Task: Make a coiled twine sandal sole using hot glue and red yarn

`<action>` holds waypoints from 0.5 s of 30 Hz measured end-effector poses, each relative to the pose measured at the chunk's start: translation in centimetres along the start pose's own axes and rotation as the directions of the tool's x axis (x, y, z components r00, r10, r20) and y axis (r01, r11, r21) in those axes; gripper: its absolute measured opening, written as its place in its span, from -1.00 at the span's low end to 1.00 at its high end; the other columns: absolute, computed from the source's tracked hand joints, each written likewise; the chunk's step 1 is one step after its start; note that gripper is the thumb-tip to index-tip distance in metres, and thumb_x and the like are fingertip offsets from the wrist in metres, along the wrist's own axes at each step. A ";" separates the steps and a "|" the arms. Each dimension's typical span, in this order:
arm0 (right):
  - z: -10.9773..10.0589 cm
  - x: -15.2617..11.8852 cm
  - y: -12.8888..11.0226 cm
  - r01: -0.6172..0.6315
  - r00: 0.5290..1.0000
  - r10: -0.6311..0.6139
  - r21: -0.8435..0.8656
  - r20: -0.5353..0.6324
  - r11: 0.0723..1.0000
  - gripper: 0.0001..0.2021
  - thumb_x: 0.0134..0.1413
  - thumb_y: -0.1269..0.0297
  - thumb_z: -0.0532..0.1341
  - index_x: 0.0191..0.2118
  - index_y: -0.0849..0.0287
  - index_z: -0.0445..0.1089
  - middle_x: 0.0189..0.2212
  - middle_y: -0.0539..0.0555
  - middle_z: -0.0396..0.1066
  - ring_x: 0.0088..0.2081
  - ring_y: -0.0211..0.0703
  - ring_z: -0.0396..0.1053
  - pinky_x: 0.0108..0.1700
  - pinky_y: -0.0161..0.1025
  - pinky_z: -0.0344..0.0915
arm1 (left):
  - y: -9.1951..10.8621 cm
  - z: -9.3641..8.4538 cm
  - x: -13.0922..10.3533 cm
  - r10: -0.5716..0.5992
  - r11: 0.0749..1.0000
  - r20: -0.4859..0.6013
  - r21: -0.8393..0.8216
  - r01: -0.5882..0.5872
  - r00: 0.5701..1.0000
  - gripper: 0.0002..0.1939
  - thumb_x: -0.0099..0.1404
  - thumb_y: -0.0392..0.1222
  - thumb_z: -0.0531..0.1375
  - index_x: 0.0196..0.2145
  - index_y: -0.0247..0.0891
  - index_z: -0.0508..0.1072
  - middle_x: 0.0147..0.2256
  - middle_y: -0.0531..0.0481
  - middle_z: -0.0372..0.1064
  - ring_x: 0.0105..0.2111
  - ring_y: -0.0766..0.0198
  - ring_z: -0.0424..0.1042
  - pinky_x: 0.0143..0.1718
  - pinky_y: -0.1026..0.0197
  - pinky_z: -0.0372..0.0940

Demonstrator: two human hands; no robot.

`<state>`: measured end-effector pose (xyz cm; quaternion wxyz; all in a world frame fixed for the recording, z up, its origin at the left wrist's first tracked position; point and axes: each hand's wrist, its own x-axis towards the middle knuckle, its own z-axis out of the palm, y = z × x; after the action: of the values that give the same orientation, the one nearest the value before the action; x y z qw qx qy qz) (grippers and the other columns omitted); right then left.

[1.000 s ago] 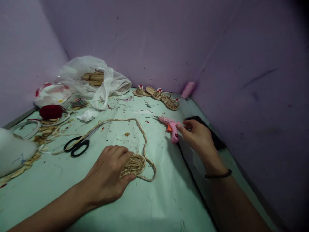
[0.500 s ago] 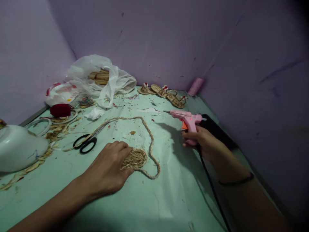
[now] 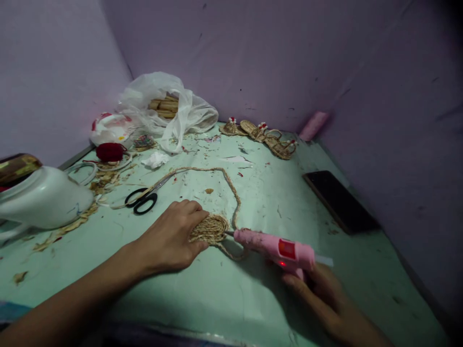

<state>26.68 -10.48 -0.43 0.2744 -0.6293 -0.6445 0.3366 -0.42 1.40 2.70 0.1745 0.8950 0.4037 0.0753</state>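
Observation:
My left hand [image 3: 177, 236] grips a flat oval coil of braided straw cord [image 3: 211, 228], fingers over its left end. A loose length of the cord [image 3: 231, 188] runs from the coil in a wide loop back to the scissors. My right hand [image 3: 325, 294] is wrapped round the handle of a pink glue gun [image 3: 275, 248], with a red light lit on it. The gun's nozzle points left at the coil's right edge; whether it touches cannot be told.
Black-handled scissors [image 3: 144, 201] lie left of the coil. A dark phone [image 3: 340, 201] rests at right. Behind are small woven sandals [image 3: 253, 131], a plastic bag of straw [image 3: 164, 107], red yarn [image 3: 110, 152] and crumpled tissue [image 3: 155, 160]. A white vessel [image 3: 50, 197] stands at left.
My right hand has brought the glue gun down and left, its nozzle now at the coil's edge. The phone is now uncovered. The view has shifted slightly; my left hand keeps its grip.

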 end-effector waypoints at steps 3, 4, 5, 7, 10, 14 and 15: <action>-0.3 0.2 -0.1 0.165 0.982 -0.157 -0.071 0.104 0.984 -0.67 0.11 0.26 0.08 0.01 0.00 0.30 -0.18 0.11 0.43 -0.15 -0.01 0.40 -0.11 -0.08 0.37 | -0.1 0.0 0.0 0.003 1.000 -0.008 -0.004 -0.003 1.000 -0.64 0.12 -0.08 0.18 -0.14 -0.29 0.41 -0.24 -0.14 0.31 -0.22 0.07 0.28 -0.16 0.00 0.18; -0.4 0.3 -0.1 0.207 0.973 -0.197 -0.082 0.118 0.975 -0.63 0.11 0.29 0.08 0.06 -0.04 0.24 -0.12 0.10 0.41 -0.11 -0.02 0.38 -0.09 -0.10 0.37 | -0.2 0.0 -0.1 0.004 1.000 -0.011 -0.008 -0.004 1.000 -0.65 0.11 -0.08 0.18 -0.15 -0.29 0.41 -0.24 -0.14 0.31 -0.23 0.07 0.29 -0.16 0.00 0.18; -0.5 0.4 -0.2 0.238 0.967 -0.226 -0.096 0.118 0.966 -0.59 0.11 0.30 0.07 0.10 -0.07 0.19 -0.08 0.08 0.39 -0.08 -0.03 0.37 -0.09 -0.11 0.37 | -0.2 0.0 -0.1 0.005 1.000 -0.013 -0.013 -0.005 1.000 -0.66 0.11 -0.08 0.19 -0.16 -0.28 0.41 -0.24 -0.14 0.32 -0.23 0.07 0.29 -0.16 -0.01 0.18; -0.6 0.5 -0.3 0.270 0.960 -0.255 -0.129 0.117 0.954 -0.55 0.11 0.33 0.08 0.13 -0.14 0.13 -0.03 0.04 0.37 -0.05 -0.02 0.37 -0.09 -0.11 0.38 | -0.1 -0.1 -0.1 0.004 1.000 -0.008 -0.015 -0.004 1.000 -0.66 0.10 -0.10 0.19 -0.17 -0.28 0.41 -0.24 -0.14 0.32 -0.23 0.07 0.29 -0.16 -0.01 0.18; -0.6 0.3 -0.5 0.286 0.957 -0.271 -0.173 0.106 0.943 -0.51 0.08 0.35 0.09 0.13 -0.20 0.12 -0.01 0.00 0.36 -0.04 0.00 0.36 -0.11 -0.09 0.40 | -0.1 -0.2 0.0 -0.002 1.000 0.004 -0.011 0.002 1.000 -0.65 0.08 -0.12 0.20 -0.16 -0.28 0.41 -0.25 -0.13 0.33 -0.23 0.07 0.30 -0.16 0.00 0.18; -0.5 -0.1 -0.5 0.302 0.953 -0.291 -0.215 0.084 0.929 -0.50 0.06 0.36 0.10 0.11 -0.24 0.14 -0.03 -0.04 0.38 -0.05 0.01 0.37 -0.13 -0.09 0.43 | -0.1 -0.1 -0.1 -0.005 1.000 -0.011 -0.021 0.005 1.000 -0.66 0.09 -0.09 0.19 -0.17 -0.25 0.42 -0.24 -0.12 0.33 -0.23 0.08 0.31 -0.15 0.00 0.18; -0.5 -0.1 -0.4 0.317 0.949 -0.306 -0.223 0.081 0.922 -0.48 0.04 0.37 0.11 0.12 -0.25 0.13 -0.04 -0.04 0.39 -0.07 0.01 0.38 -0.15 -0.11 0.44 | -0.1 0.0 -0.1 -0.004 1.000 -0.013 -0.021 0.004 1.000 -0.66 0.09 -0.09 0.19 -0.17 -0.25 0.42 -0.24 -0.12 0.34 -0.22 0.07 0.31 -0.15 0.00 0.18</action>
<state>26.82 -10.53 0.22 0.2343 -0.5391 -0.7772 0.2248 -0.57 1.43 2.69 0.1813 0.8917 0.4059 0.0849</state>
